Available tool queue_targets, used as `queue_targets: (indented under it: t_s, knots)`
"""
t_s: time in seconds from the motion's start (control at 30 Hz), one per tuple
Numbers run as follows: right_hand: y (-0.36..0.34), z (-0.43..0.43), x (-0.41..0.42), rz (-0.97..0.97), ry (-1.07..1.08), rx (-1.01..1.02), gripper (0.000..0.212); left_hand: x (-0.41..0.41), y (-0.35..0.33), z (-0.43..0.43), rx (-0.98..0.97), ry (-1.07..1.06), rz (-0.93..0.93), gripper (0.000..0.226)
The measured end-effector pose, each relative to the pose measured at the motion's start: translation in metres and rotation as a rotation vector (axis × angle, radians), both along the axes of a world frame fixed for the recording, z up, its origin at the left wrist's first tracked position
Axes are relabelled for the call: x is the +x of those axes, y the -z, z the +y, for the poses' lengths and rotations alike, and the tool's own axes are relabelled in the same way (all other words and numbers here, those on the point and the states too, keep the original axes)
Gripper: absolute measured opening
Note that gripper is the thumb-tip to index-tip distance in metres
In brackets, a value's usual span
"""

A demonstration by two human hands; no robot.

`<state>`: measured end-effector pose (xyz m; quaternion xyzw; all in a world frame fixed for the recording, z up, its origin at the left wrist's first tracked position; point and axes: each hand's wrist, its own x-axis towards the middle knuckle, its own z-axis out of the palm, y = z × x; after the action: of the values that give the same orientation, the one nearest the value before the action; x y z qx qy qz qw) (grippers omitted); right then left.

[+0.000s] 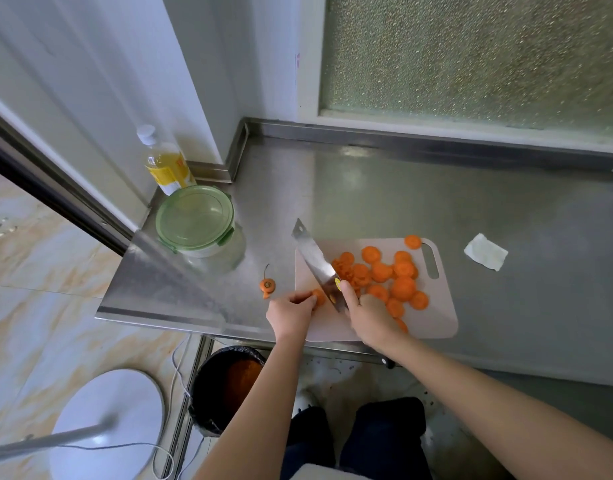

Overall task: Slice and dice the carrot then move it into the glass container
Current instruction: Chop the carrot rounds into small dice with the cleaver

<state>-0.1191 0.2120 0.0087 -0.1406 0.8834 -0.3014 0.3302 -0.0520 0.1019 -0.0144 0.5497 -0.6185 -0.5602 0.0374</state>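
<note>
A pale cutting board (436, 317) lay near the front edge of a steel counter (436, 195), seen from above. At the board's near left corner, the person's left hand (291, 315) had its fingers curled around a short remaining carrot stub (319, 296), pinning it to the board. Just right of it, the right hand (367, 318) was closed round the handle of a broad knife (315, 261), with the thumb pressed against the blade. The blade stood right beside the stub and ran away from the person, its tip reaching past the board's far left corner.

A loose heap of round carrot slices (391, 275) covered the middle of the board, some overlapping. One slice sat alone at the far edge, beside the board's handle slot.

Off the board to the left, the cut carrot top (267, 285) with its thin stalk lay on the counter. Farther left and back stood the glass container (196, 220), its green lid on. Behind the container stood a bottle of yellow oil (164, 164). To the right of the board lay a folded white paper towel (485, 251). Below the board's near left corner, on the floor, sat a black-lined bin (225, 386).
</note>
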Motion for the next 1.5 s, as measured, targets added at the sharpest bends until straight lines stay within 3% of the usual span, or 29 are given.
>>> queue_targets:
  t_s: [0.27, 0.5, 0.77, 1.0, 1.1, 1.27, 1.4, 1.5]
  knots:
    - [-0.006, 0.001, 0.003, 0.008, -0.102, 0.09, 0.066, -0.001, -0.002, -0.001, 0.007, 0.004, -0.008, 0.011]
    - [-0.021, -0.006, -0.003, -0.085, -0.136, 0.109, 0.045, 0.0, -0.001, -0.003, -0.002, 0.026, -0.001, 0.011]
    - [-0.007, -0.008, 0.013, -0.035, -0.134, 0.113, 0.067, -0.001, 0.001, -0.007, -0.018, 0.059, 0.015, 0.004]
    - [-0.001, -0.017, 0.011, 0.126, -0.157, 0.161, 0.064, 0.0, 0.003, -0.006, -0.057, 0.092, 0.012, 0.004]
    - [0.002, -0.016, 0.005, 0.08, -0.131, 0.145, 0.065, 0.0, 0.003, -0.006, -0.062, 0.099, 0.018, 0.007]
    - [-0.002, -0.019, -0.012, -0.075, -0.031, 0.063, 0.047, -0.002, 0.002, -0.007, 0.01, 0.05, 0.021, 0.008]
    - [-0.002, -0.019, -0.015, -0.034, -0.038, 0.041, 0.066, -0.003, 0.001, -0.008, 0.042, 0.028, 0.02, 0.011]
    - [0.0, -0.017, -0.014, -0.006, -0.022, -0.012, 0.067, -0.003, 0.0, -0.007, 0.034, 0.026, 0.018, 0.011]
